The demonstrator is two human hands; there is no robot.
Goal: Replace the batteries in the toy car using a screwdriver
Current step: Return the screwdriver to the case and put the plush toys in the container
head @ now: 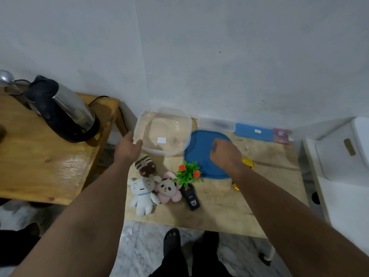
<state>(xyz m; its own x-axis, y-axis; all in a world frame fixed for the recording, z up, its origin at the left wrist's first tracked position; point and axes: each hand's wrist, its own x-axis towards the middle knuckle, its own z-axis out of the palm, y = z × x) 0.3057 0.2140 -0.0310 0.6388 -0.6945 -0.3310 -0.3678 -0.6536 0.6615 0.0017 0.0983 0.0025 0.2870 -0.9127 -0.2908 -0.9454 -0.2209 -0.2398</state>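
Toy car (248, 162) is the yellow thing mostly hidden behind your right wrist, on the low wooden table (219, 206) just right of the blue lid (199, 148). Another small yellow piece (235, 186) shows below your forearm; cannot tell if it belongs to the car. No screwdriver or batteries that I can pick out; 3 flat cases (254, 131) line the wall and their contents are blurred.

Left hand (127, 146) has its thumb and fingers on the near left rim of the clear plastic container (162, 131), which looks empty apart from a white label. Right hand (224, 153) hovers over the blue lid with fingers loosely curled, holding nothing I can see.

Handling guess: the car looks like a small hard plastic shell, light and stiff, glossy so a bit slippery. Take it by the body sides, flip it belly up, and pin it against the table so it cannot roll while you drive the screw. Cover screw is likely tiny, so keep it somewhere it will not get lost, maybe the clear container.

Also on the table: 3 plush toys (143, 194), a small fake plant (188, 172), and a black remote-like device (191, 198). A kettle (65, 112) sits on the side table at left.
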